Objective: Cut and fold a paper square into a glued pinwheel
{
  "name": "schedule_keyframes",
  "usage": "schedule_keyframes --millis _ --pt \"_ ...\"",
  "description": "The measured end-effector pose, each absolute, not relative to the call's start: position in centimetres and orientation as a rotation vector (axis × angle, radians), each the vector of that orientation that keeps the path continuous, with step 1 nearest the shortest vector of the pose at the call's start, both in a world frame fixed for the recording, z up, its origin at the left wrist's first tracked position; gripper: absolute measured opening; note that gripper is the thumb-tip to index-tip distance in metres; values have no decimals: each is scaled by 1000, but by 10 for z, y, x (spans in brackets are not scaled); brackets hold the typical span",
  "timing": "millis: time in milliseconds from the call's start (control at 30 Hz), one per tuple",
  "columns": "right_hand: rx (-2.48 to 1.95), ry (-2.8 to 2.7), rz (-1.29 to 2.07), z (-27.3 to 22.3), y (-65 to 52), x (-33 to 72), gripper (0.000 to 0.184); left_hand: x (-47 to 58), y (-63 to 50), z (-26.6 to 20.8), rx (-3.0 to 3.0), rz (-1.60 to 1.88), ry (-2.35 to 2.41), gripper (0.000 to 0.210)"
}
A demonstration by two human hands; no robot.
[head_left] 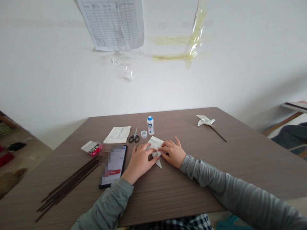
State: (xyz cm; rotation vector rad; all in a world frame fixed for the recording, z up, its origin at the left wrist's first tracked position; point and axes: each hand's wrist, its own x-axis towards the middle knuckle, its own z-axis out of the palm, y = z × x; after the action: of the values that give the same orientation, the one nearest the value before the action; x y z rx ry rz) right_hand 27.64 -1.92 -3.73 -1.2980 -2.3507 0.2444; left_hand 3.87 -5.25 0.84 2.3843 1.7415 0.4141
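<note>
A folded piece of printed paper, a paper pinwheel by its shape, lies on the table between my hands. My left hand is closed on its left side, with the thumb and fingertips near the centre. From the right, my right hand grips it, its fingertips also meeting at the middle while one finger sticks up. One pointed corner shows below my left thumb. Just beyond the paper stand a white glue bottle with a blue cap and a small clear plastic cup.
Scissors and a stack of paper sheets lie behind my left hand. A phone, several dark sticks and an opened small box are at the left. A pinwheel on a stick lies at the back right.
</note>
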Motion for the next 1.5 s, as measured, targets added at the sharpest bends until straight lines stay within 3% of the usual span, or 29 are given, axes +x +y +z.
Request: schedule_keyframes --millis 367,533,900,1500 --pt "-1339 -2385 245 -33 -21 276 37 35 -46 -7 2379 579 1669 31" --pt "-1344 -2383 239 -31 -22 276 36 35 -48 -2 2386 509 1676 22" --pt "-1345 -2322 318 -33 -21 279 34 36 -51 7 2409 349 1699 34" --pt "-1321 -2398 248 -30 -22 278 35 33 -49 3 2370 487 1712 25"
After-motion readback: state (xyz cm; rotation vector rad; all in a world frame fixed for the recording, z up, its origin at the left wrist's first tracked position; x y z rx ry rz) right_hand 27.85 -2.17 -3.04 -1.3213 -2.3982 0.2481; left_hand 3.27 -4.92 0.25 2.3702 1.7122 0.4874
